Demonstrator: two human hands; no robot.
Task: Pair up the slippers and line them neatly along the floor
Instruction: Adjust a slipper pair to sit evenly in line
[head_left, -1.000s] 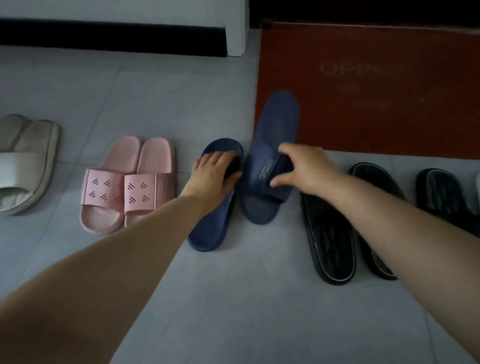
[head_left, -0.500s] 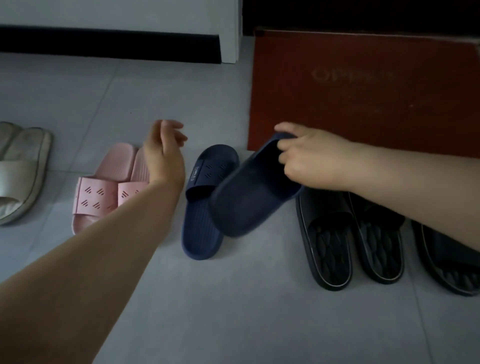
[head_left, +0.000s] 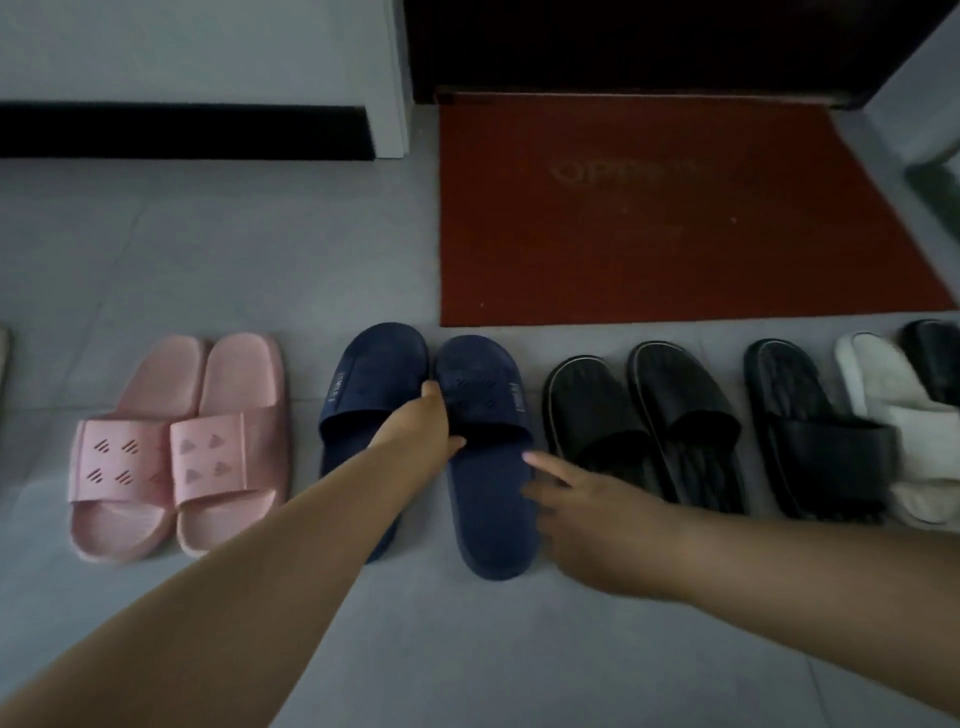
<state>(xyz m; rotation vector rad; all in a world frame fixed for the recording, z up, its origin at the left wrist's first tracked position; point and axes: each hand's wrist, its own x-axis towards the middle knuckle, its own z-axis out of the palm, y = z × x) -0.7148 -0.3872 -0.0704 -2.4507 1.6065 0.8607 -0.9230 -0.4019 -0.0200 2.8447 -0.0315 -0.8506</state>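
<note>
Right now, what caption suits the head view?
Left hand and right hand touch paired navy slippers between pink pair and black pair.

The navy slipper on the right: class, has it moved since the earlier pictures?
Yes. The right navy slipper came back off the red mat, toward the person, and now lies flat beside the left navy slipper.

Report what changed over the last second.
The right hand lifted the right navy slipper, set it flat beside the left navy slipper and let go, now only touching its side. The left hand came back down where they meet. Pink pair unmoved.
</note>
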